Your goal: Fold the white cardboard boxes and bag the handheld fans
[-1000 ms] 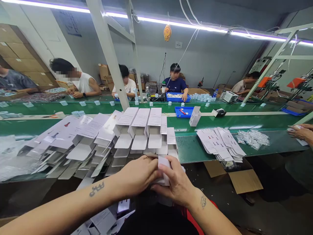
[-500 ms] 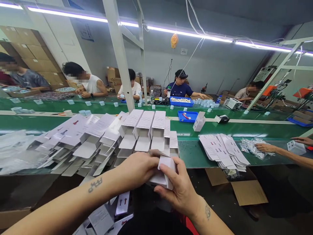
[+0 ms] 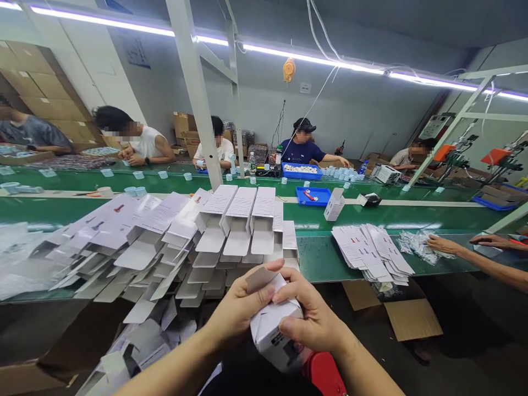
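Head view: nearest, our left hand and right hand hold a tilted white box between them, fingers pinching its top and side beside a raised flap, seemingly to steady it; its contents are hidden. Beyond, left, open cartons lie stacked on the tabletop, mouths toward us, perhaps for easy reach. Farther, a blue tray holds a red piece; behind it, a blue bin carries white parts.
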The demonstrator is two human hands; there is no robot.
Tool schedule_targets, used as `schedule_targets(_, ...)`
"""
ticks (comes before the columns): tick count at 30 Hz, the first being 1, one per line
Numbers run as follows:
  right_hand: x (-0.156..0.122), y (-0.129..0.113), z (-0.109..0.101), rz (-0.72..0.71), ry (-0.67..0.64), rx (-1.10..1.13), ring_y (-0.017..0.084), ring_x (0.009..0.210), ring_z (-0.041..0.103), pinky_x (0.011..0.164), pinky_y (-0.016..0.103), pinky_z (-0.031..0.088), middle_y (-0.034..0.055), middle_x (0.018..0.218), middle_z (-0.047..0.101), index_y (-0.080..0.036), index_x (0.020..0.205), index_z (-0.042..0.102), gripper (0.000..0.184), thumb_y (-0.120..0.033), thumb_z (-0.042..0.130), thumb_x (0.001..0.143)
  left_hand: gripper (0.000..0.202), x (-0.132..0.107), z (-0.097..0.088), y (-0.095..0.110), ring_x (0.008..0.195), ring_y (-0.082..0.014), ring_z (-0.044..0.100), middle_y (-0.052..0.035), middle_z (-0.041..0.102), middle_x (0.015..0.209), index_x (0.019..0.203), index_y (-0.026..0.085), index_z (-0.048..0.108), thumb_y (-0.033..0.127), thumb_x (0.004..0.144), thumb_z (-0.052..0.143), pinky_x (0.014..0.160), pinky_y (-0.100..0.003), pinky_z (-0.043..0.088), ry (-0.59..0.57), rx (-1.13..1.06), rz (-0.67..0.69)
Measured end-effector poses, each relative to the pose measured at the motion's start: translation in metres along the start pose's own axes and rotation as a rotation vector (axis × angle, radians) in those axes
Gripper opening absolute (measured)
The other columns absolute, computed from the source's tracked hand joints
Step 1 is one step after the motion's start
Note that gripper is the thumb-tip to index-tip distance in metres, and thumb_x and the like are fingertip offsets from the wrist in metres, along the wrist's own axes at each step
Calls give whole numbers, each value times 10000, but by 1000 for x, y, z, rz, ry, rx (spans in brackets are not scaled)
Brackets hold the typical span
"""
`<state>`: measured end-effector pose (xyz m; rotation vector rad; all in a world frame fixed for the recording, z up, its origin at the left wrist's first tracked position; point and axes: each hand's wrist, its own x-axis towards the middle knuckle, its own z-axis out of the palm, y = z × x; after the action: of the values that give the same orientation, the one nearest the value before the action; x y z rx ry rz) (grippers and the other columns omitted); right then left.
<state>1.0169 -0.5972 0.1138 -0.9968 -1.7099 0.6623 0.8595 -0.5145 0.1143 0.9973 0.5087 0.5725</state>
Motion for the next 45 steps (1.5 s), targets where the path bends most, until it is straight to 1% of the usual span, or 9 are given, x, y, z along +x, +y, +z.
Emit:
schedule_targets(5, -16, -14, 15, 203, 104, -323, 295, 1393, 335, 1140, 480, 323, 121, 1503, 313, -266, 1347, 407, 518, -415, 590, 886, 373, -10, 8, -8, 1201, -281, 578, -61, 660, 1284, 1141, 261, 693, 453, 824, 653, 1036, -403, 452, 349, 213, 172)
schedule_targets(7, -21, -15, 23, 233, 79, -343, 318, 1393, 331, 1123, 487, 357, 155, 1484, 330, -248, 1405, 274, 746, -500, 662, 820, 358, -11, 4, -12, 1266, -286, 531, -50, 629, 1334, 1153, 281, 699, 445, 844, 619, 1111, -436, 383, 277, 382, 213)
schedule_targets(11, -25, -11, 31, 261, 46, -338, 354, 1403, 290, 1104, 482, 392, 168, 1468, 291, -241, 1340, 301, 936, -544, 818, 622, 418, -12, -9, -11, 1417, -286, 339, -11, 439, 1511, 1265, 346, 622, 424, 854, 602, 1194, -482, 209, -15, 553, 200)
schedule_targets(14, -24, -8, 33, 207, 123, -357, 335, 1346, 364, 1069, 462, 429, 157, 1356, 379, -228, 1274, 336, 845, -317, 838, 600, 461, -14, -16, -6, 1445, -304, 267, -8, 342, 1566, 1296, 354, 591, 468, 849, 593, 1186, -501, 205, -154, 450, 84)
schedule_targets(17, -25, -8, 33, 99, 165, -323, 278, 1211, 504, 995, 418, 488, 113, 1215, 469, -235, 1233, 336, 725, -145, 714, 621, 411, -18, -14, -8, 1333, -339, 436, -68, 449, 1484, 1197, 293, 661, 470, 827, 628, 1102, -499, 357, -117, 326, -14)
schedule_targets(22, -31, -13, 32, 176, 112, -285, 209, 931, 653, 758, 343, 589, 114, 1204, 495, -251, 1336, 168, 882, -206, 712, 644, 606, -33, -3, -26, 998, -228, 612, -63, 638, 1159, 1282, 283, 504, 355, 738, 762, 873, -354, 508, 8, 169, -58)
schedule_targets(29, -34, -10, 37, 71, 59, -295, 239, 1117, 593, 925, 356, 544, 126, 1242, 496, -226, 1348, 219, 889, -251, 760, 643, 545, -50, 16, -35, 771, -168, 599, -28, 664, 918, 1199, 229, 495, 334, 729, 751, 687, -266, 501, 288, 106, -79)
schedule_targets(41, -36, 0, 49, -61, -6, -264, 271, 1159, 571, 935, 374, 522, 124, 1263, 502, -253, 1377, 181, 973, -285, 799, 627, 561, -57, 5, -23, 735, -135, 559, 11, 639, 871, 1133, 250, 509, 219, 642, 779, 680, -250, 450, 182, -58, -201)
schedule_targets(45, -34, 1, 52, -104, -12, -198, 283, 1219, 524, 980, 416, 495, 135, 1304, 454, -269, 1396, 148, 1017, -279, 818, 632, 668, -63, -1, -12, 871, -164, 587, -25, 620, 1126, 1267, 281, 499, 228, 654, 759, 782, -277, 460, 165, -104, -246)
